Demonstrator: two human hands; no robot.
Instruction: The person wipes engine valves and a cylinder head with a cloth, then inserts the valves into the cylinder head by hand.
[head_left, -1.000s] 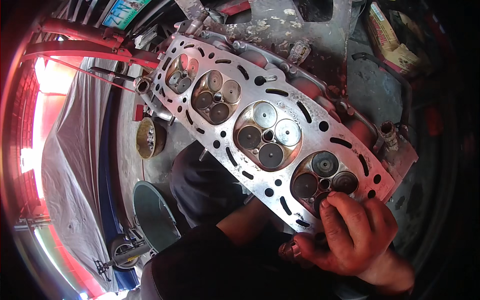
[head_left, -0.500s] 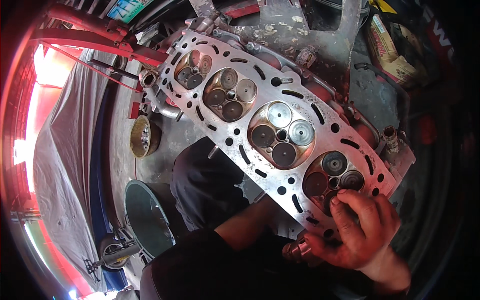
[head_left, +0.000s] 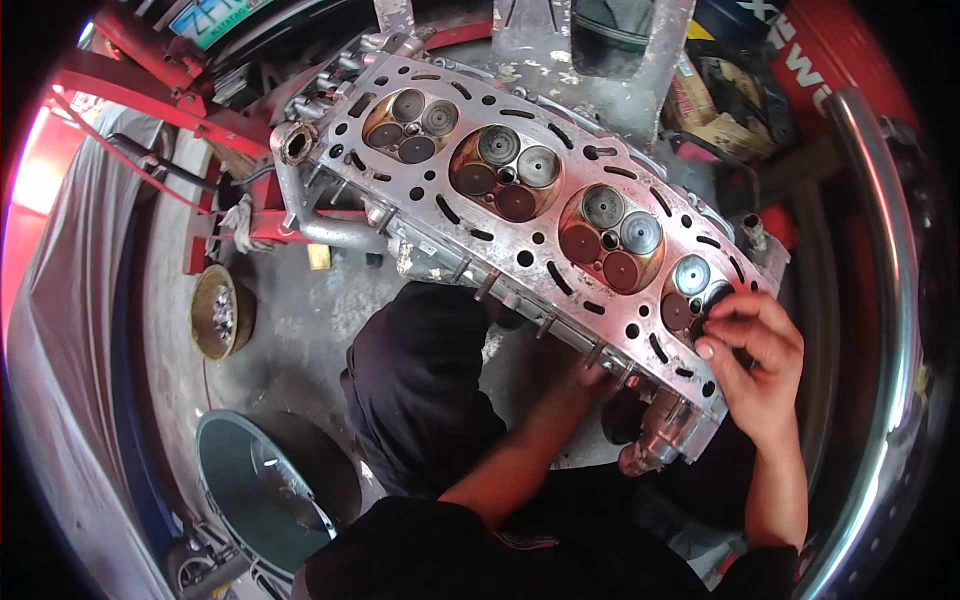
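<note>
From the head camera, your right hand (head_left: 760,360) rests on the near right end of the cylinder head (head_left: 530,210), its fingers (head_left: 735,322) curled and pinched at the valves of the last combustion chamber (head_left: 692,295); whether they grip anything, you cannot tell. Your left hand (head_left: 590,378) reaches under the head's lower edge, fingers hidden. The cylinder head lies tilted across your lap, face up, running from upper left to lower right. A round metal basin (head_left: 262,490) sits on the floor at lower left, with a rusty disc (head_left: 218,312) beyond it.
</note>
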